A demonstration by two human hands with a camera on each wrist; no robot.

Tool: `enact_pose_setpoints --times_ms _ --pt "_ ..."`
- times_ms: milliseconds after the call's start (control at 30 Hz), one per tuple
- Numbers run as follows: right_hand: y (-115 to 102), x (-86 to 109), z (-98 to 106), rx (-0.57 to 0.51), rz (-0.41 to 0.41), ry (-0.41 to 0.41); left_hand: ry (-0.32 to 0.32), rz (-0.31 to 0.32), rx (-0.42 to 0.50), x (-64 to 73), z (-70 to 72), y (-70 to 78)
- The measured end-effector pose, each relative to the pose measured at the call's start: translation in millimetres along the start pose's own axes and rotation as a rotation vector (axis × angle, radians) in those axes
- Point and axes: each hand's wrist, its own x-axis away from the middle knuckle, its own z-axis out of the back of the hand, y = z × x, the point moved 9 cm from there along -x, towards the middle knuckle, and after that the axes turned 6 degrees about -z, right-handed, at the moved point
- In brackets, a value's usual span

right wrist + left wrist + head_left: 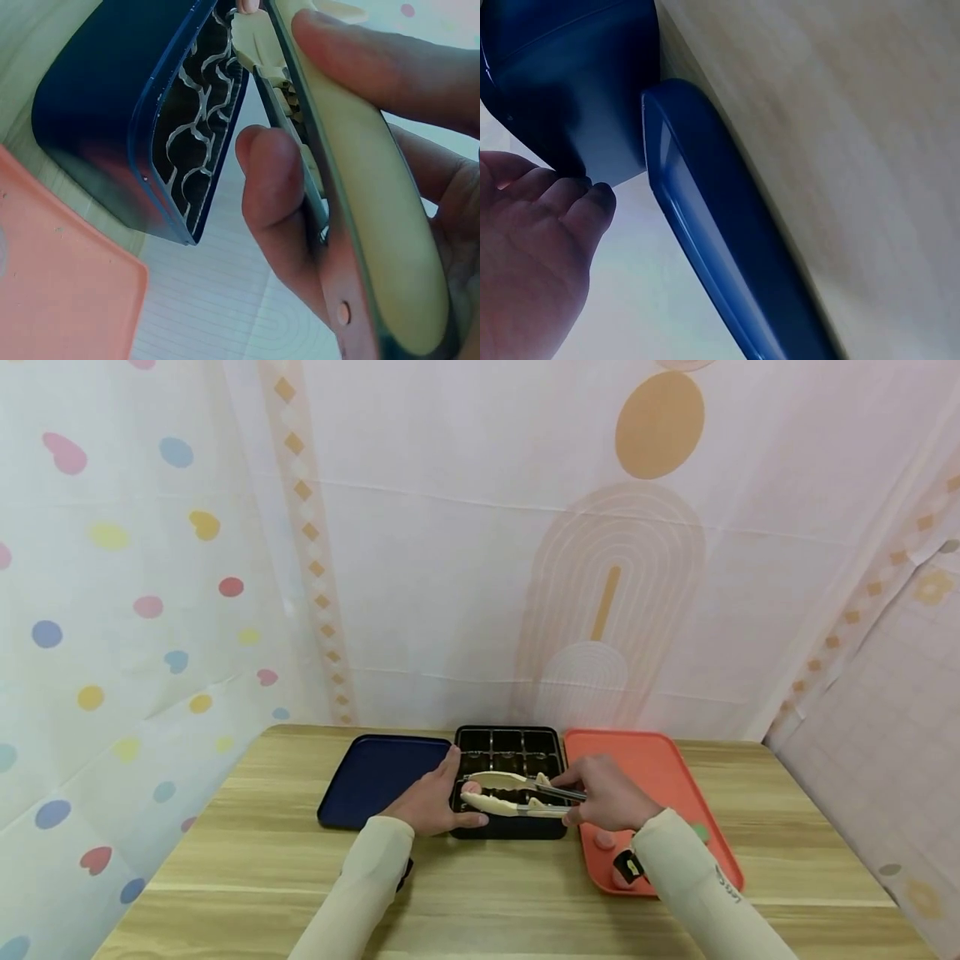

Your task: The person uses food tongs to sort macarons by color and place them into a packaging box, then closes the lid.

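A black box [510, 829] with a grid of small compartments stands on the table. My left hand [429, 797] rests against its left side, fingers stretched along the edge and thumb laid near the front rim. In the left wrist view, fingertips [600, 199] touch the dark box wall [577, 82]. My right hand [611, 797] grips metal tongs with cream ends [498, 779], held crosswise over the box. Between the tong tips sits a small round pink piece [471, 787], above the front left compartments. Thumb and fingers squeeze the tong arms [367, 202] in the right wrist view.
A dark blue tray [386, 777] lies left of the box, close to it. On the right is a coral tray [630, 752] with pink round pieces [604, 840] and a green one [700, 832] near its front, partly behind my right sleeve. A patterned curtain [450, 568] hangs behind the table.
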Motion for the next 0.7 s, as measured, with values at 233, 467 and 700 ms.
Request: enact_pose_setpoints --times_ms 233,467,700 --pt "2.9 -3.3 -0.1 -0.008 -0.038 -0.021 0.001 -0.003 -0.012 0.2 1.1 2.1" --pt "5.0 -2.7 1.6 -0.015 -0.05 -0.034 -0.004 0.002 -0.005 -0.5 0.3 4.4" --pt "6.4 -0.9 3.2 0.001 -0.056 -0.025 -0.01 -0.007 -0.023 -4.1 -0.6 6.5"
